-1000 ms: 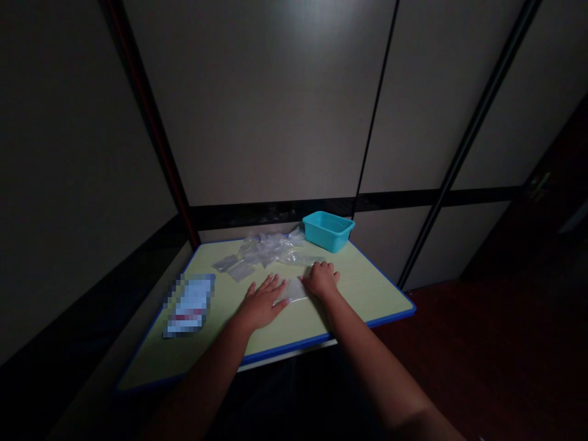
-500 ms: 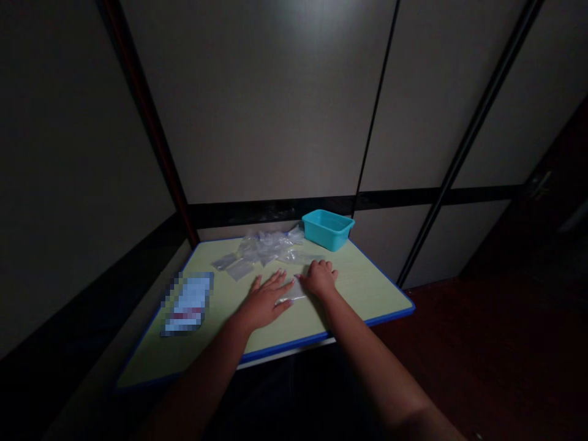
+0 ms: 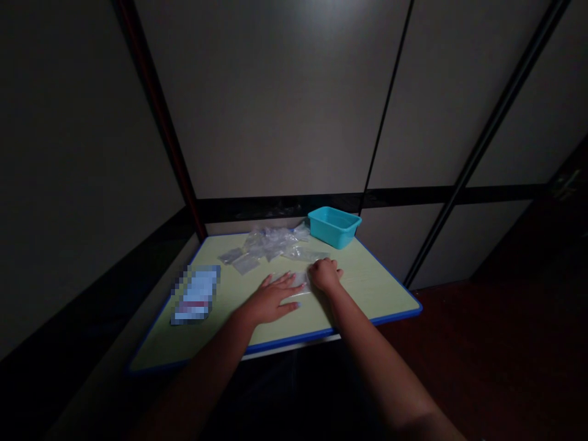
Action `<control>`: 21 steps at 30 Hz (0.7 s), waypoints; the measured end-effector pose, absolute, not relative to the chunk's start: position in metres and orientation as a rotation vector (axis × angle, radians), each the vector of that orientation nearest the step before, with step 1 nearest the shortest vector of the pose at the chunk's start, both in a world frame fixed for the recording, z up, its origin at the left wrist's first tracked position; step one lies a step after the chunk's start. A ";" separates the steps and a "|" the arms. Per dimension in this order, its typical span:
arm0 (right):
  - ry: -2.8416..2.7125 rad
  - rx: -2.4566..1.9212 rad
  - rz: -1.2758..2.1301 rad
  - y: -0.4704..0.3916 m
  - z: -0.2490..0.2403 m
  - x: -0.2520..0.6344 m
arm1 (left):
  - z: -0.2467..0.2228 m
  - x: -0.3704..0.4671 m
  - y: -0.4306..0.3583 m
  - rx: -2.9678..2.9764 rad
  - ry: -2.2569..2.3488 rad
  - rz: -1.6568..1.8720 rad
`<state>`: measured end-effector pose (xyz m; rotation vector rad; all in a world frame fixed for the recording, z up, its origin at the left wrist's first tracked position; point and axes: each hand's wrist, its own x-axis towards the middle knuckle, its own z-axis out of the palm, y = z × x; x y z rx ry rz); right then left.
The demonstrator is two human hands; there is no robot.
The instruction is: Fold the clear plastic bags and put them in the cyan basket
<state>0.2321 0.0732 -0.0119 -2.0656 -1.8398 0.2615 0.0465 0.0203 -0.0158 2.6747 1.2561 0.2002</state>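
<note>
A small clear plastic bag (image 3: 302, 283) lies flat on the table between my hands. My left hand (image 3: 271, 299) rests palm down over the left part of it, fingers stretched and spread, thumb apart along the near side. At the bag's right end my right hand (image 3: 325, 274) is closed, with its fingers curled and the thumb drawn in; the exact grip is hidden beneath it. Just beyond both hands spreads a loose heap of clear plastic bags (image 3: 271, 242).
A turquoise plastic basket (image 3: 334, 226) stands at the table's back right. Near the left edge lies a pixelated, bluish-white flat item (image 3: 197, 295). The pale yellow table (image 3: 367, 288) has a blue rim and backs onto wall panels (image 3: 275, 122).
My right thumb has drawn back from the middle of the bag and the fist is tighter, so more of the bag shows. My left hand stays flat. The whole view has shifted slightly.
</note>
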 end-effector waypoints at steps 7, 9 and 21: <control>-1.877 -2.014 0.244 0.072 -0.013 0.231 | -0.016 0.047 0.020 2.657 1.265 0.166; -1.873 -2.011 0.218 0.073 -0.015 0.231 | -0.015 0.047 0.020 2.645 1.268 0.162; -1.960 -1.993 0.194 0.076 -0.018 0.227 | -0.016 0.047 0.021 2.661 1.233 0.188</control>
